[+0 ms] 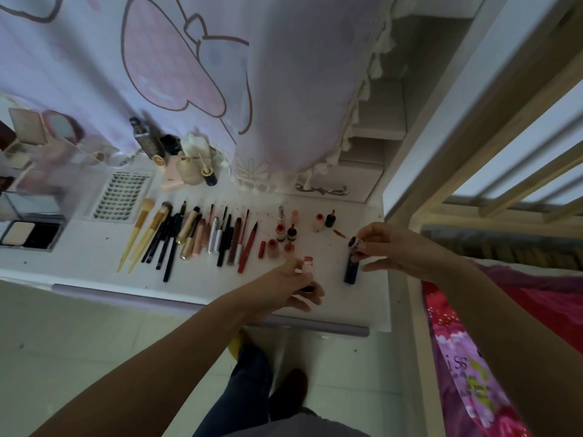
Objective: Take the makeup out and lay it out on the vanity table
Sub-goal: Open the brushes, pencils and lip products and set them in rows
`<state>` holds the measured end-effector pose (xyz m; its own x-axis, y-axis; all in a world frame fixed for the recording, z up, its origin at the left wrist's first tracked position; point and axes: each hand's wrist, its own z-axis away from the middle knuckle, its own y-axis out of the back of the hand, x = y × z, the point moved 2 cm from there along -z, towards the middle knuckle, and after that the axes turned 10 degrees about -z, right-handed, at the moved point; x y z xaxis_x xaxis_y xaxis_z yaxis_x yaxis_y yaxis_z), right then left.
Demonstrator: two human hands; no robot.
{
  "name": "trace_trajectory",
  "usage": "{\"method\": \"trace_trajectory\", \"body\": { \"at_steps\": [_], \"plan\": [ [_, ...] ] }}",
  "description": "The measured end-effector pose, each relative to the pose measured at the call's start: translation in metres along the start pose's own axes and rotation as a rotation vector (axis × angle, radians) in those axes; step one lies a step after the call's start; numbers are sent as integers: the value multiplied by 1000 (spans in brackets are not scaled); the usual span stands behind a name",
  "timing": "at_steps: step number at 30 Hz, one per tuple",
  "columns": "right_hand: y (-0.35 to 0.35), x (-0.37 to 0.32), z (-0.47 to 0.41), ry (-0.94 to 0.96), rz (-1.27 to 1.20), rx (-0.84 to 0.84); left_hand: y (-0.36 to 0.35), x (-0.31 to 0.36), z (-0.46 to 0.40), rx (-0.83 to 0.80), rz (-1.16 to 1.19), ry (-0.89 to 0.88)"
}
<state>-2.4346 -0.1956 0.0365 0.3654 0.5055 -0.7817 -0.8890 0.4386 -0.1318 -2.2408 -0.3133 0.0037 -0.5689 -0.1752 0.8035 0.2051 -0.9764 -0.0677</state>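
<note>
Makeup fills the table's (pixel 94 257) left; right hand (pixel 397 247) pinches one dark tube (pixel 351 269), left hand (pixel 296 285) grips one lipstick (pixel 307 265) near the front edge.

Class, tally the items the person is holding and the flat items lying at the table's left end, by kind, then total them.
Dark blue tube, right hand: 1
Pink-capped tube, left hand: 1
False-lash tray: 1
Powder compact: 1
Total: 4
</note>
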Motion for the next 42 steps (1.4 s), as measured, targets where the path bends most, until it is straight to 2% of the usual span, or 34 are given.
{"method": "trace_trajectory", "body": {
  "at_steps": [3,7,9,12,16,18,21,28,34,36,40,42],
  "plan": [
    [-1,22,-15,54,-40,86,-18,-2,-21,201,-144,-43],
    [9,46,-38,239,99,414,-26,-5,-48,584,-510,-159],
    [10,50,-43,291,247,483,-28,-7,-57,701,-516,-188],
    [5,54,-53,329,377,459,-32,-9,-68,777,-492,-185],
    [-7,57,-72,397,686,467,-32,-13,-80,783,-338,-107],
    [-11,60,-80,467,837,506,-31,-16,-85,797,-312,-74],
    [-15,64,-89,474,950,527,-27,-21,-93,824,-319,-49],
    [-13,69,-97,476,1069,551,-28,-20,-101,822,-319,-78],
    [2,60,-86,396,983,499,-37,-23,-84,773,-187,-57],
    [20,55,-81,370,921,537,-45,-32,-71,739,-279,-34],
    [30,54,-81,16,913,423,-58,-31,-75,635,-673,-26],
    [19,56,-80,-10,949,425,-63,-22,-90,562,-852,-27]
  ]
}}
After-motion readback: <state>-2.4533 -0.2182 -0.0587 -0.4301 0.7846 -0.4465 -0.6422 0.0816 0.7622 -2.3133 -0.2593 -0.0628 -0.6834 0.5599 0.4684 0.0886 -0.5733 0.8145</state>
